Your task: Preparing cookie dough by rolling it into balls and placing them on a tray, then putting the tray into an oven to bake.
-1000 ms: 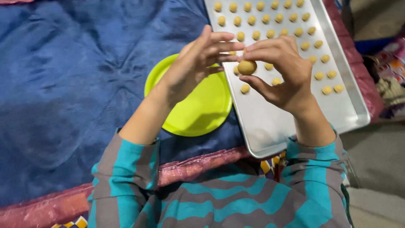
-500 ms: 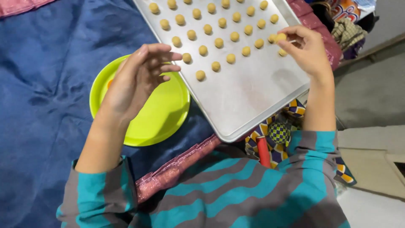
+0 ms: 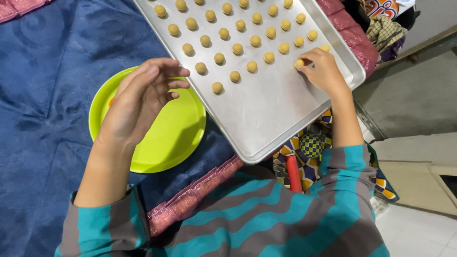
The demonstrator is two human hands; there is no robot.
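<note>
Silver metal baking tray (image 3: 281,114) lies tilted across the blue quilted cloth (image 3: 43,95), its upper end cut off by the top of the frame, so the rows of small yellow dough balls may run on out of sight. About two dozen balls show on it, lined up in slanting rows; the exact count is uncertain because of the cut edge and the hand over the last ones.

At the tray's right side the right hand (image 3: 324,72) rests with its fingers curled down, the fingertips pinched on one dough ball (image 3: 299,63) that sits on the metal. Another ball peeks out just behind the knuckles, partly hidden.

One lime-green plate (image 3: 171,138) lies on the cloth, touching or slipping just under the tray's left edge; which one cannot be told. The left hand (image 3: 138,102) hovers over the plate, fingers loosely spread and slightly bent, holding nothing. It covers much of the plate's upper left, where a small orange patch shows beside the thumb, too hidden to name.

Pink trim edges the cloth near the person's teal and grey striped sleeves. A red cylindrical object (image 3: 293,173) and a patterned fabric (image 3: 309,145) lie below the tray's lower corner, partly covered.
</note>
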